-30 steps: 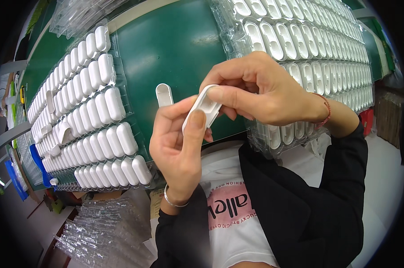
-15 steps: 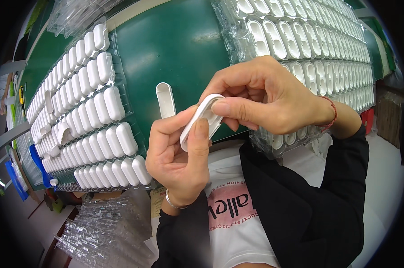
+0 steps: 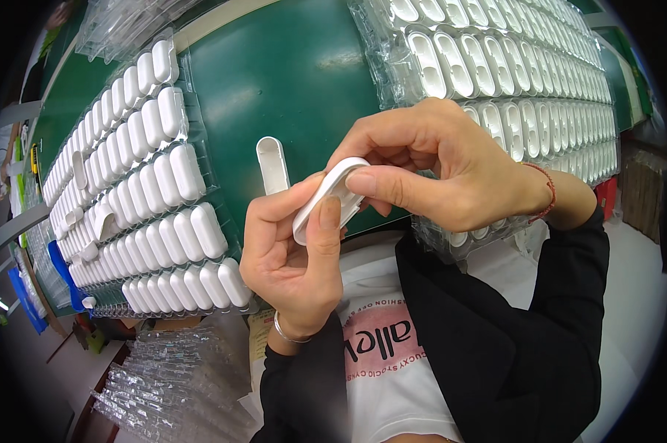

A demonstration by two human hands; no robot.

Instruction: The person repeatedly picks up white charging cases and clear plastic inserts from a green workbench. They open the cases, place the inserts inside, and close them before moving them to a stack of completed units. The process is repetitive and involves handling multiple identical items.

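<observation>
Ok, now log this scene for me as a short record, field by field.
Hands: left hand and right hand, both gripping one piece
Held: white oblong shell, tilted, hollow side showing
Table: green tabletop
Loose: another white shell, hollow side up
Left side: rows of white pieces, mostly rounded side up
Right side: rows of hollow pieces

A clear plastic pile (image 3: 167, 376) sits near the green table (image 3: 282, 81).
</observation>
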